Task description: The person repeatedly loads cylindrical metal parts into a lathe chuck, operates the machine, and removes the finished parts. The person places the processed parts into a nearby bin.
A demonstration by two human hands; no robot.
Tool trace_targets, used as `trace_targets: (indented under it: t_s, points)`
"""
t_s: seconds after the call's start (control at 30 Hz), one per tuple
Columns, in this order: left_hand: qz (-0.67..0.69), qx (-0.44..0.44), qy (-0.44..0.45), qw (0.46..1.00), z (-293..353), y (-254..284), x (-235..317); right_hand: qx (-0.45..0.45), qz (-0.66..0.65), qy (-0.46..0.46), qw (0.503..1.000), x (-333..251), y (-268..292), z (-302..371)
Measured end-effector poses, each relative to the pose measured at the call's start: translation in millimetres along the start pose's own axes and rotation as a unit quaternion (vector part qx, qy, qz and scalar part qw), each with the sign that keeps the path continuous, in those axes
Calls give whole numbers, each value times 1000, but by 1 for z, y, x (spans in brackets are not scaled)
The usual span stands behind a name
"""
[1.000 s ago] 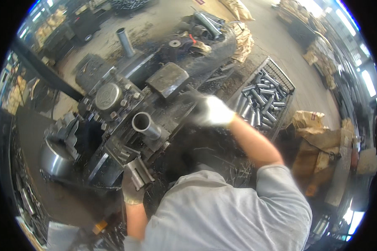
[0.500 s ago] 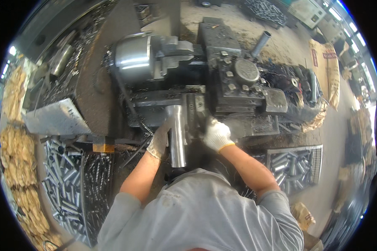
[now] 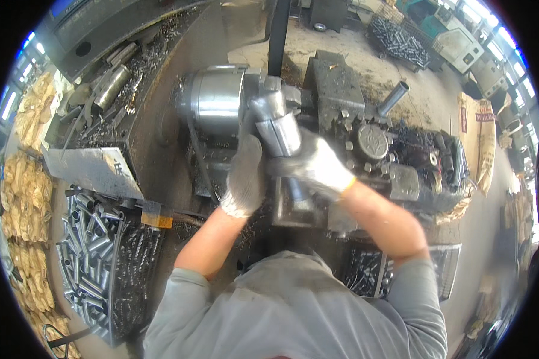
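Note:
A split metal sleeve (image 3: 279,135) is tilted in front of the lathe chuck (image 3: 218,99). A steel tube (image 3: 298,192) passes through it, showing above and below. My right hand (image 3: 323,167), in a white glove, is wrapped round the sleeve from the right. My left hand (image 3: 245,176), in a greyed glove, stands just left of the sleeve. Its fingers look stretched upward, smeared by motion; whether they touch the metal I cannot tell.
The tool post (image 3: 371,142) stands to the right of my right hand. At lower left, a bin of cut tubes (image 3: 90,251) sits beside metal shavings (image 3: 139,257). Another wire-edged tray (image 3: 452,272) is at lower right. A sheet-metal guard (image 3: 93,170) juts out at left.
My right hand has come up from the lathe slide and now grips the sleeve. The tube, upright by my left hand before, is raised and tilted near the chuck. The whole view has shifted.

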State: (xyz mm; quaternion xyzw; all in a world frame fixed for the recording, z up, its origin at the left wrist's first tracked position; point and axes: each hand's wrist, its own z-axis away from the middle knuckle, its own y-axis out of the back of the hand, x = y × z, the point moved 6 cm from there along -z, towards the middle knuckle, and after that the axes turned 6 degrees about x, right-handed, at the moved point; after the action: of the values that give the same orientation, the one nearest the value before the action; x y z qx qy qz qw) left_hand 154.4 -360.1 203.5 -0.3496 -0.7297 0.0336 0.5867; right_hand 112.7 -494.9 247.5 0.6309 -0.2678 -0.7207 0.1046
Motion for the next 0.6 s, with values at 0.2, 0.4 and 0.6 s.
trace_targets:
  t_s: [0.2, 0.4, 0.6]
  points:
    - [-81, 36, 71, 993, 21, 77, -27, 90, 470, 328, 815, -33, 123, -88]
    - [-102, 296, 197, 929, 193, 205, -80, -159, 652, 160, 724, 86, 122, -185]
    - [-142, 549, 190, 801, 275, 295, -51, -235, 405, 82, 880, 124, 74, -193]
